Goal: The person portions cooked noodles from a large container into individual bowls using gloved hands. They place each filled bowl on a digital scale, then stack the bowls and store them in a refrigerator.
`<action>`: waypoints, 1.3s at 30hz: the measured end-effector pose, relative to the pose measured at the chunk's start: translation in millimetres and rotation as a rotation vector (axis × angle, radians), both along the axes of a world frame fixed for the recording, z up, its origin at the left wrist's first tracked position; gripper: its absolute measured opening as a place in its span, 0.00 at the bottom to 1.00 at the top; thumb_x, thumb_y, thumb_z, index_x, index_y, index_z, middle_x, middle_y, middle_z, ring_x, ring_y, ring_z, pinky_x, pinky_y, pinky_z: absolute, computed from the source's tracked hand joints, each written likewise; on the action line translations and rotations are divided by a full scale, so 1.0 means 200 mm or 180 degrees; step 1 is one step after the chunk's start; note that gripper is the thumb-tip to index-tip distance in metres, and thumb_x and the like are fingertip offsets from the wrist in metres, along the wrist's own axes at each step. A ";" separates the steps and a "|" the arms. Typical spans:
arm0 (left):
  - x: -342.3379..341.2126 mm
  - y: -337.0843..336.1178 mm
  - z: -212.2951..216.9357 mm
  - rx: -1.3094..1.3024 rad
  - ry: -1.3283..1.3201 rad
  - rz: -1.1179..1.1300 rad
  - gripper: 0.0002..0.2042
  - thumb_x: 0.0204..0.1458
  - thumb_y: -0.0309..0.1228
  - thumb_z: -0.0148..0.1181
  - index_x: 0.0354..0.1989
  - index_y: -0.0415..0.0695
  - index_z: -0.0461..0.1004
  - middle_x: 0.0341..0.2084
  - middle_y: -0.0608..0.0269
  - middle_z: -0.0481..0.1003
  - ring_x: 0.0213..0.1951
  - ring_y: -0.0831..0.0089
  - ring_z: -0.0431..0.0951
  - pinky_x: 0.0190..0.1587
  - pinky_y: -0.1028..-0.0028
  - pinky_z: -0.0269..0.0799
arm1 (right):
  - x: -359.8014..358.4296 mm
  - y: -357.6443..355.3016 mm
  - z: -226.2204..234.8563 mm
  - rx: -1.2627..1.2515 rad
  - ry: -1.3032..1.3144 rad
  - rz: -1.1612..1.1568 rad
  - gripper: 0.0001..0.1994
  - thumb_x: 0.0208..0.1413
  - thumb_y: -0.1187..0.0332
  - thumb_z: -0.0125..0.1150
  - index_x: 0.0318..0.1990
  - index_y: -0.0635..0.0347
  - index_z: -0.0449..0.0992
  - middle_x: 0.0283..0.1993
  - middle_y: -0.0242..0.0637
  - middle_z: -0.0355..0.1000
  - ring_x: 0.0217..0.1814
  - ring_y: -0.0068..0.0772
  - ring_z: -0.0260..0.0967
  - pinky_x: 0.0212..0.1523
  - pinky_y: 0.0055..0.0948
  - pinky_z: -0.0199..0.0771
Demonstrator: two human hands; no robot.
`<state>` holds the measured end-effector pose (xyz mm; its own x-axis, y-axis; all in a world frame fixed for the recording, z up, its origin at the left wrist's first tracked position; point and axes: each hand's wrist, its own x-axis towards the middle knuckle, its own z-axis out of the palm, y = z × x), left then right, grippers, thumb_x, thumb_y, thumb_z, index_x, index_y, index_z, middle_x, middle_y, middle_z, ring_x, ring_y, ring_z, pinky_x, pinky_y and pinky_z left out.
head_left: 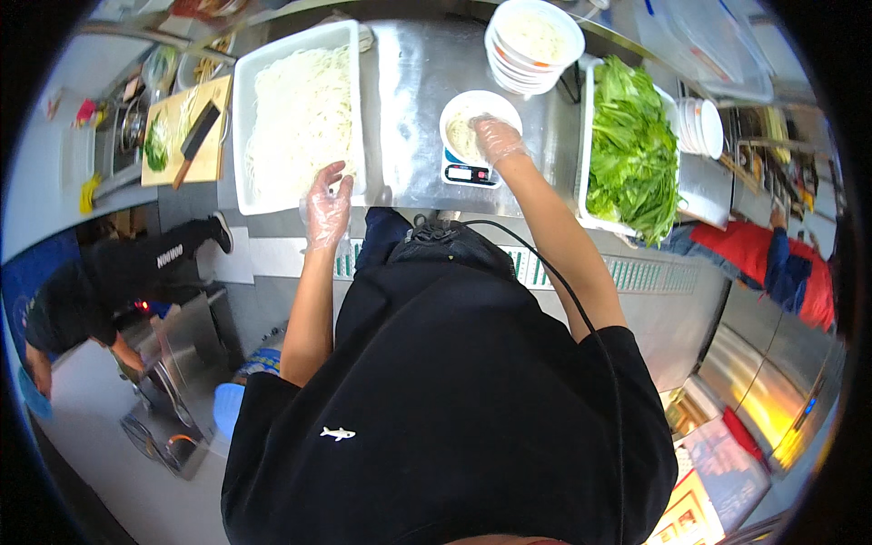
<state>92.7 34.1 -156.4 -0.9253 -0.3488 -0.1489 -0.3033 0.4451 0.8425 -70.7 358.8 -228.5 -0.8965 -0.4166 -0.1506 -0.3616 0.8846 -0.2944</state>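
Nearest me I see the black shirt (pixel 436 400) filling the lower middle, with a black cable (pixel 554 272) running up over it toward the counter. My left hand (pixel 327 204), in a clear plastic glove, rests at the near edge of the white tray (pixel 243 136) of pale noodles (pixel 300 118), fingers (pixel 334 177) spread loosely and lying on the noodles without gripping anything I can make out. My right hand (pixel 498 138), also gloved, reaches farther out, fingertips bunched down into the white bowl (pixel 463 104) on a small scale (pixel 468 173), touching the noodle portion inside. Far beyond stands a stack of white bowls (pixel 534 45). To the right lies a tray of leafy greens (pixel 631 145). Far left, a cutting board (pixel 186 132) carries a cleaver (pixel 195 141).
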 end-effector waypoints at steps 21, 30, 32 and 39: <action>0.06 0.03 0.23 0.0691 0.0116 0.0089 0.15 0.65 0.32 0.61 0.57 0.40 0.77 0.49 0.59 0.82 0.49 0.72 0.80 0.56 0.71 0.75 | -0.02 0.21 0.39 -0.0522 -0.1126 -0.0392 0.12 0.63 0.68 0.62 0.48 0.65 0.83 0.32 0.48 0.79 0.27 0.35 0.76 0.36 0.35 0.77; -0.13 0.27 0.36 0.0917 0.0279 -0.0993 0.16 0.64 0.33 0.63 0.57 0.40 0.77 0.48 0.60 0.81 0.51 0.73 0.78 0.58 0.68 0.73 | 0.08 0.27 0.55 -0.1139 -0.0896 -0.0687 0.14 0.66 0.65 0.57 0.51 0.62 0.82 0.29 0.47 0.78 0.27 0.37 0.76 0.35 0.35 0.76; -0.17 0.33 0.40 0.1127 0.0372 -0.1111 0.19 0.60 0.34 0.67 0.57 0.38 0.76 0.47 0.57 0.81 0.49 0.70 0.79 0.56 0.69 0.74 | 0.10 0.30 0.56 -0.1366 -0.0761 -0.0671 0.13 0.66 0.66 0.57 0.51 0.62 0.83 0.29 0.44 0.78 0.27 0.34 0.75 0.34 0.34 0.76; -0.41 0.64 0.52 0.0313 0.1405 -0.1967 0.40 0.52 0.48 0.74 0.69 0.41 0.66 0.57 0.46 0.75 0.62 0.53 0.73 0.68 0.59 0.66 | 0.15 0.29 1.07 -0.2026 -0.0300 -0.0672 0.12 0.68 0.76 0.57 0.55 0.67 0.81 0.42 0.33 0.82 0.37 0.19 0.76 0.39 0.22 0.78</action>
<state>9.8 161.3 -51.5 -0.9288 0.2472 0.2762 0.3502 0.3412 0.8723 -40.3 417.1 -15.3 -0.9635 -0.2673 -0.0154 -0.1473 0.5772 -0.8032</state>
